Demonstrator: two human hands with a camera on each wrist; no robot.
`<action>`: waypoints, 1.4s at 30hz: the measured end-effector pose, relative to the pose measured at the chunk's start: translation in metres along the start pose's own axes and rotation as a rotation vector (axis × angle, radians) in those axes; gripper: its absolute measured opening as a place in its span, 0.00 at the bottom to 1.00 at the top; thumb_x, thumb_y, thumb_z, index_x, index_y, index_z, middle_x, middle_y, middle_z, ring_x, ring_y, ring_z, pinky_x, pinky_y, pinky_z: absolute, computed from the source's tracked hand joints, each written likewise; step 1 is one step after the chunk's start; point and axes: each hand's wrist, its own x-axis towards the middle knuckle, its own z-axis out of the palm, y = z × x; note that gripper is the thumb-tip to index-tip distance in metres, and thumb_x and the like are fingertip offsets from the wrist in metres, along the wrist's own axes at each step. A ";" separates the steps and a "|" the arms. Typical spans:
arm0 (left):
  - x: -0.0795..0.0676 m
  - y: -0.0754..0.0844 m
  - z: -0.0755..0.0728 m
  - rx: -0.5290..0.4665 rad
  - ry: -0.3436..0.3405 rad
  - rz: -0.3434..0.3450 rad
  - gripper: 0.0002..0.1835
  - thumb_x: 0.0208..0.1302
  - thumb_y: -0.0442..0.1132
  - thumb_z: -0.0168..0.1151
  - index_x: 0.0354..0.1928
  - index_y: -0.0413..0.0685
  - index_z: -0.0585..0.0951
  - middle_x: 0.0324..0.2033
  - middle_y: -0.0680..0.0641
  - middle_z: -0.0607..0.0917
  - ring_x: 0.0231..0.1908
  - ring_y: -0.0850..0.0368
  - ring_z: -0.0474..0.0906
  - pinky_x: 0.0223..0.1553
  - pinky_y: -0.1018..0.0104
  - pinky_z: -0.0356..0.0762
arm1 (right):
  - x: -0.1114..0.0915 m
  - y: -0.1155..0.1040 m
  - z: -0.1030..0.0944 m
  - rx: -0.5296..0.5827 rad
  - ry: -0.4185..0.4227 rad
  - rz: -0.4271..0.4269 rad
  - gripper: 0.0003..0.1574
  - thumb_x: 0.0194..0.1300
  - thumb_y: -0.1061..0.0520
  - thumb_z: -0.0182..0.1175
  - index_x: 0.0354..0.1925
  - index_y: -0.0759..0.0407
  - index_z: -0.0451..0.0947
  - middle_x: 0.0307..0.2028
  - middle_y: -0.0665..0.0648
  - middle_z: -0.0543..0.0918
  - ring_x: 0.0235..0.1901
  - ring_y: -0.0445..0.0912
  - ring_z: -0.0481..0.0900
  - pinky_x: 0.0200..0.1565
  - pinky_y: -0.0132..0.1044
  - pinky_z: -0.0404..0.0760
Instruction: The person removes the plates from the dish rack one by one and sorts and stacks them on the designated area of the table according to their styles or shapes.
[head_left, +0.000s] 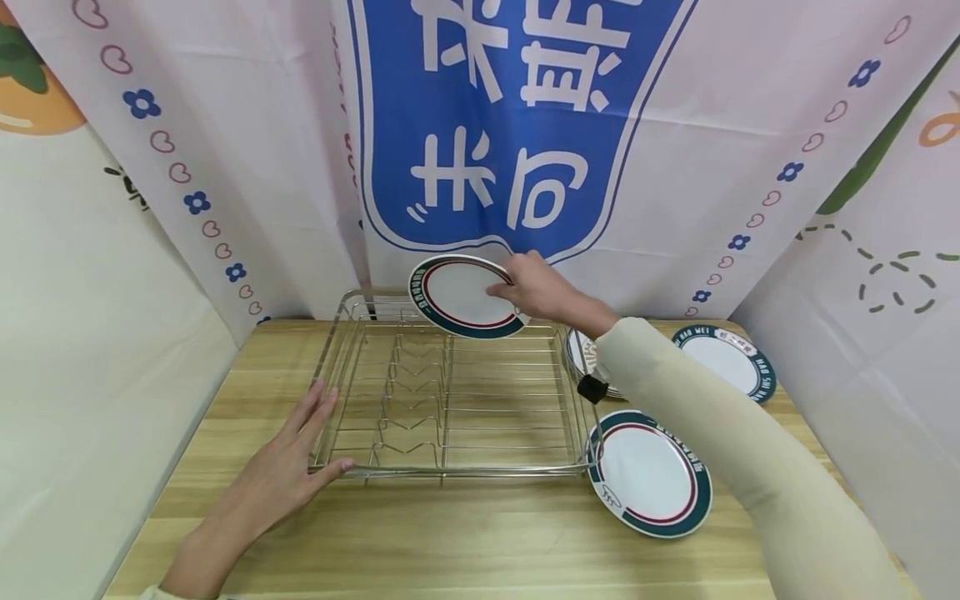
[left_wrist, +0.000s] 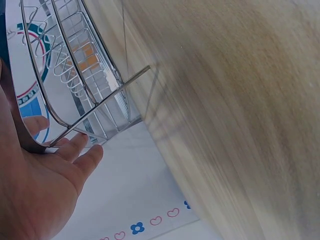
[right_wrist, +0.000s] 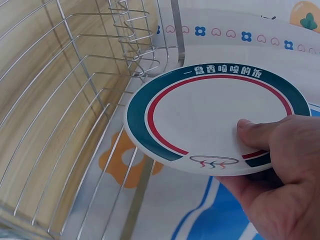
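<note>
My right hand (head_left: 543, 287) grips the rim of a white plate (head_left: 463, 296) with a green border and a red ring, thumb on the upper face. The plate is held tilted above the back of a wire dish rack (head_left: 506, 400). In the right wrist view, white lettering shows on the plate's rim (right_wrist: 220, 70). At the rack's front left corner my left hand (head_left: 281, 467) rests against the frame with fingers spread. The left wrist view shows the left hand (left_wrist: 50, 180) touching the rack's metal frame (left_wrist: 95, 107), fingers mostly straight.
A similar green-rimmed plate (head_left: 648, 475) lies by the rack's front right corner. Another plate (head_left: 723, 362) lies farther back on the right. A stack of small patterned dishes (head_left: 581, 354) sits beside the rack, partly behind the right sleeve. A printed cloth (head_left: 300, 167) hangs behind the wooden table (head_left: 480, 542).
</note>
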 end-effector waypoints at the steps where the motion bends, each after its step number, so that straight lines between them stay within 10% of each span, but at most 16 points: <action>1: 0.000 0.000 0.001 0.000 0.000 0.000 0.53 0.71 0.59 0.68 0.85 0.42 0.52 0.85 0.38 0.44 0.65 0.20 0.72 0.49 0.31 0.84 | -0.003 0.000 -0.002 -0.001 0.013 -0.001 0.14 0.76 0.55 0.66 0.38 0.66 0.86 0.13 0.49 0.66 0.13 0.41 0.63 0.19 0.31 0.60; 10: 0.002 0.002 0.004 0.000 0.005 0.011 0.53 0.71 0.59 0.68 0.85 0.41 0.52 0.85 0.40 0.43 0.64 0.20 0.73 0.46 0.34 0.86 | -0.033 0.003 -0.024 -0.064 0.114 0.009 0.20 0.72 0.54 0.70 0.26 0.63 0.80 0.12 0.47 0.61 0.13 0.40 0.57 0.21 0.32 0.58; 15: 0.003 0.003 0.006 -0.004 -0.004 0.010 0.54 0.71 0.59 0.68 0.85 0.40 0.51 0.85 0.40 0.42 0.64 0.20 0.73 0.45 0.36 0.87 | -0.053 0.004 -0.042 -0.052 0.139 0.028 0.08 0.71 0.56 0.71 0.41 0.61 0.90 0.14 0.49 0.71 0.16 0.40 0.62 0.22 0.32 0.60; 20: 0.003 0.003 0.006 -0.003 0.000 0.013 0.54 0.71 0.59 0.68 0.85 0.40 0.51 0.85 0.41 0.42 0.65 0.20 0.73 0.46 0.35 0.87 | -0.076 0.010 -0.060 -0.042 0.196 0.030 0.18 0.69 0.59 0.73 0.55 0.61 0.88 0.24 0.59 0.86 0.18 0.42 0.72 0.21 0.30 0.66; 33: 0.005 0.003 0.007 -0.017 -0.015 0.014 0.55 0.70 0.58 0.69 0.85 0.42 0.49 0.85 0.42 0.40 0.68 0.20 0.68 0.51 0.30 0.83 | -0.150 0.029 -0.100 -0.186 0.219 0.147 0.12 0.68 0.58 0.74 0.45 0.66 0.90 0.11 0.51 0.71 0.10 0.42 0.61 0.13 0.29 0.56; 42: 0.005 0.000 0.002 -0.004 -0.037 0.005 0.58 0.70 0.60 0.68 0.86 0.49 0.43 0.85 0.43 0.37 0.66 0.17 0.69 0.51 0.23 0.79 | -0.193 0.056 -0.110 -0.258 0.172 0.215 0.19 0.65 0.60 0.76 0.49 0.72 0.86 0.26 0.61 0.87 0.18 0.45 0.73 0.16 0.31 0.63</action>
